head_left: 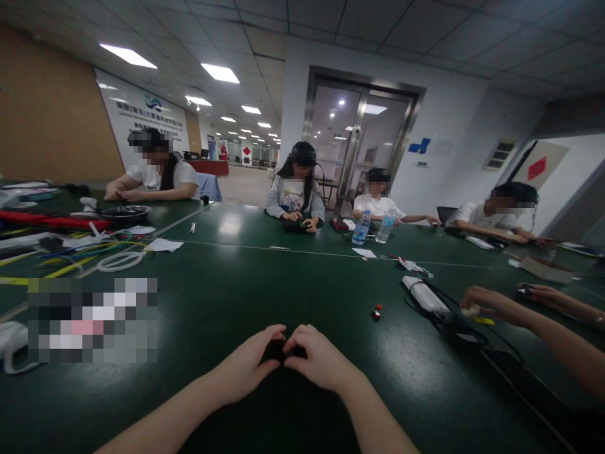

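Observation:
In the lower middle, my left hand (246, 364) and my right hand (322, 360) meet just above the dark green table (227, 309), fingertips facing each other. The fingers of both are curled, thumbs close to the index fingers. Something dark (275, 352) shows in the gap between them, blending with the tabletop, and I cannot make out its kind. To the right of my hands lies a small red and silver object (377, 312), apart from them.
A white power strip (425, 296) with a black cable lies at right, near other people's hands (491, 306). Water bottles (361, 228) stand farther back. Coiled white cable (120, 261) and loose wires clutter the left. Several people sit around the table.

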`<state>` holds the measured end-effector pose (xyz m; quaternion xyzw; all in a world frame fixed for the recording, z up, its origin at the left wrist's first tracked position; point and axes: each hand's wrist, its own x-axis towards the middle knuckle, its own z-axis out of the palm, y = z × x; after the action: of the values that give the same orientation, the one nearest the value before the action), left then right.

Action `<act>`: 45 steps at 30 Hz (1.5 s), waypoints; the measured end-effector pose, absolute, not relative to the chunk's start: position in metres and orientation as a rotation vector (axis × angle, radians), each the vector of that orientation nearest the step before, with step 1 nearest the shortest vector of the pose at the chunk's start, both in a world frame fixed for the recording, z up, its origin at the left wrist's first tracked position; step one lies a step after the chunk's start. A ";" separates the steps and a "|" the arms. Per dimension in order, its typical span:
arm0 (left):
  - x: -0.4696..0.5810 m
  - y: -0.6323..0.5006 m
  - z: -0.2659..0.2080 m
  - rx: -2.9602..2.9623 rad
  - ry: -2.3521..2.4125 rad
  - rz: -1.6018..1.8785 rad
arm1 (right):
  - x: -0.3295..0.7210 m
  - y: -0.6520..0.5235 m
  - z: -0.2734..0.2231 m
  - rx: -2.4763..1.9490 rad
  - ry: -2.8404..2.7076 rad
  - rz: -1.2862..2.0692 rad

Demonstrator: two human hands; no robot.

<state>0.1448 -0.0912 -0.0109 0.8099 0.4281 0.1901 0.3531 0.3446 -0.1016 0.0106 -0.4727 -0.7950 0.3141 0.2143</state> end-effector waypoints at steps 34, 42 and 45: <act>0.143 -0.094 0.009 2.070 1.058 0.429 | 0.395 -0.058 -0.031 -1.224 -0.765 1.099; 0.145 -0.094 0.013 2.095 1.046 0.393 | 0.396 -0.059 -0.030 -1.313 -0.733 1.093; 0.144 -0.093 0.011 2.112 1.052 0.401 | 0.395 -0.060 -0.028 -1.308 -0.721 1.097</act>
<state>0.1445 -0.0929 0.0108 0.8214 0.4092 0.1560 0.3654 0.3949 -0.0597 -0.0284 -0.5643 -0.3113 0.4733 0.6006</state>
